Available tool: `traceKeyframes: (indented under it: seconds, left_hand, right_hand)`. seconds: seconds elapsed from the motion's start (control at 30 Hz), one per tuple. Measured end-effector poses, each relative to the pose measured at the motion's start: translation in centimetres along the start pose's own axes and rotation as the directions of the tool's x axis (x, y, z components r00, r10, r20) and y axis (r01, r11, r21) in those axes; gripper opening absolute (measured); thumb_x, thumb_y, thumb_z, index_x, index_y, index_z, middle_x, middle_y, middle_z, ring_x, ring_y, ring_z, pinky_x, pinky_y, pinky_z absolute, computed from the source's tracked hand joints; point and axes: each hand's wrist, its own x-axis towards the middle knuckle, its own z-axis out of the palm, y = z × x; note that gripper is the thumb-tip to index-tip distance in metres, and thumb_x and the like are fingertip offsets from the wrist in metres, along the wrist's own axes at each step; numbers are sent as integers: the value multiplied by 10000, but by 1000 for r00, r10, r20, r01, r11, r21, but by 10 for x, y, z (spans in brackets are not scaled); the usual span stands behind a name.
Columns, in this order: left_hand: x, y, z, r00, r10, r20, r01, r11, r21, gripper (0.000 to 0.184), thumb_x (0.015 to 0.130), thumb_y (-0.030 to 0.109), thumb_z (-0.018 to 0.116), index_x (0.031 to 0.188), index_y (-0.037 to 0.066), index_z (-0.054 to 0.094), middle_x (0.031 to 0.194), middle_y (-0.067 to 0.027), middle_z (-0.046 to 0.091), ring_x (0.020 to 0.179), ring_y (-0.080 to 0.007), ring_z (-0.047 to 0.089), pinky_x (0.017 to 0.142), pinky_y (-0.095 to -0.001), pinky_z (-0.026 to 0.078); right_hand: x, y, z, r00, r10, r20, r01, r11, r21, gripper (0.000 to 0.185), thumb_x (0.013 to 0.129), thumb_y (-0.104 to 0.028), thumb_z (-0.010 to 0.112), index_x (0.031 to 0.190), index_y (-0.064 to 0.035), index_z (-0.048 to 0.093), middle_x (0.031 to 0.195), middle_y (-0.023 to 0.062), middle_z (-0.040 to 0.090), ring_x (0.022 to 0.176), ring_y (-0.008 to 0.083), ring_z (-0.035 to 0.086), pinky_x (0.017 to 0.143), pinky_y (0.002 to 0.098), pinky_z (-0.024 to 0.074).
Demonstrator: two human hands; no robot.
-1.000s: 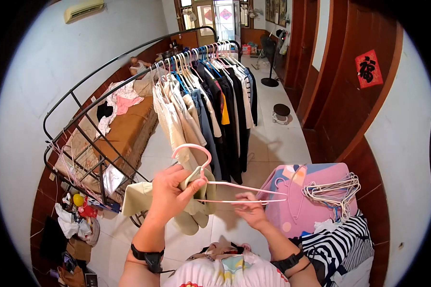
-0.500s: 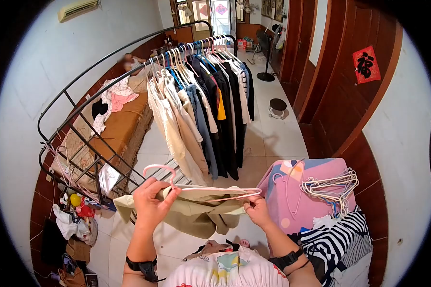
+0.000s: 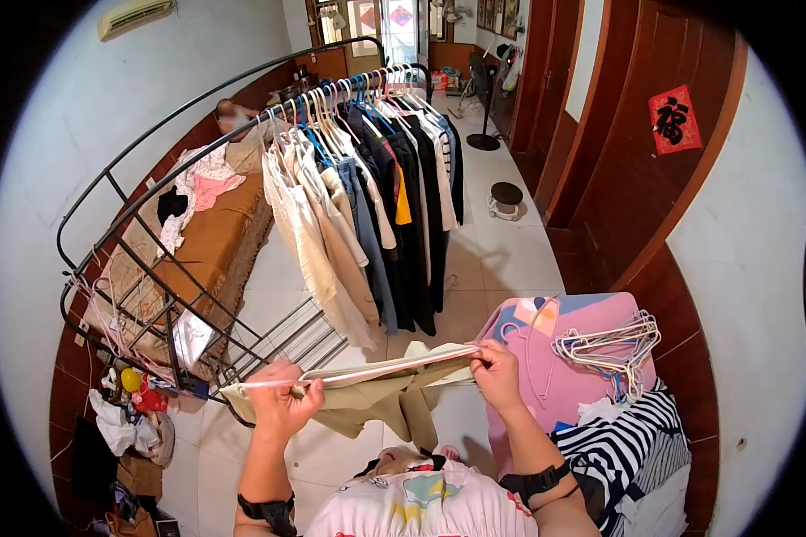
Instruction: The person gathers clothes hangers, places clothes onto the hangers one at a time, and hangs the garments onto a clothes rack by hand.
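A pale olive garment [image 3: 376,407] hangs in front of me, spread between my two hands along a pink hanger [image 3: 354,374]. My left hand [image 3: 280,400] is closed round the hanger and the garment's edge at the left end; the hanger's hook appears edge-on there. At the other end my right hand [image 3: 495,365] pinches the garment and the hanger's tip between thumb and fingers. The garment's lower part droops in folds below the hanger.
Clothes [image 3: 390,215] hang from the rail of a black metal frame [image 3: 134,210] ahead. At right, a pink padded surface [image 3: 510,421] holds loose hangers [image 3: 611,345], beside striped clothing [image 3: 618,447]. Behind stand a stool [image 3: 507,194] and a fan [image 3: 481,89]. A person sits at back left.
My right hand, first beside the hanger with fingers apart, has closed on its end. The garment is now stretched out along the hanger, and the hook has tipped down toward my left hand.
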Motion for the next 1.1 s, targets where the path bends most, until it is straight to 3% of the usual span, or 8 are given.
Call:
traceKeyframes:
  seconds: [0.47,0.57,0.67,0.73,0.8,0.87,0.93,1.1]
  left_hand:
    - [-9,0,7,996,-62,-61,72,981,180,169,652,136,710,607,52,570,578,-98,550,500,-267,534,481,-348,417]
    - [-11,1,13,988,-102,-113,123,971,203,160,673,139,714,616,55,590,578,-103,557,489,-261,523,472,-340,404]
    - [-16,-6,14,952,-248,-181,257,966,27,189,701,140,709,620,38,573,544,-95,506,466,-218,476,460,-320,368]
    - [-20,-12,12,918,-388,-82,365,907,-211,236,724,144,698,608,19,535,518,-80,437,465,-174,409,460,-305,330]
    - [-27,-26,11,952,-297,-68,284,946,-158,239,760,92,673,593,-11,536,530,5,432,511,-77,367,466,-279,273]
    - [-30,-30,12,946,-319,-54,304,934,-186,232,755,78,665,586,-12,533,522,-6,435,519,-71,360,473,-276,275]
    - [-30,-30,11,950,-309,-48,294,936,-193,228,750,77,679,595,-4,533,521,-18,428,507,-85,365,473,-281,287]
    - [-34,-33,22,914,-399,71,385,801,-459,250,803,93,715,618,12,568,552,32,484,544,-49,394,488,-256,319]
  right_hand:
    - [5,-60,-8,973,-229,-41,217,956,-196,261,748,39,586,989,6,681,1055,138,650,831,229,658,692,286,508]
    - [-1,-91,-17,959,-133,251,86,978,193,220,824,51,552,1007,14,668,1068,111,658,711,113,608,581,235,493]
    - [-2,-94,-37,942,-42,332,-175,784,596,212,882,-6,524,1054,12,648,1032,72,659,732,85,606,648,232,496]
    - [8,-86,-43,968,9,249,-161,785,598,206,906,-30,512,1061,9,642,992,62,658,761,103,607,675,238,496]
    - [18,-80,-43,998,-56,25,45,948,314,199,899,-47,533,1060,-9,644,987,65,660,812,113,608,708,253,491]
    - [18,-88,-47,983,-153,98,147,987,59,227,869,-66,589,1089,-31,636,1001,89,662,859,186,628,758,303,490]
    - [17,-102,-33,846,-486,220,533,777,-335,301,819,-103,661,1112,-45,627,976,101,654,842,264,629,784,344,483]
    - [13,-89,-14,755,-529,387,649,687,-327,282,763,-159,666,1032,-78,649,779,44,606,745,237,600,663,361,461]
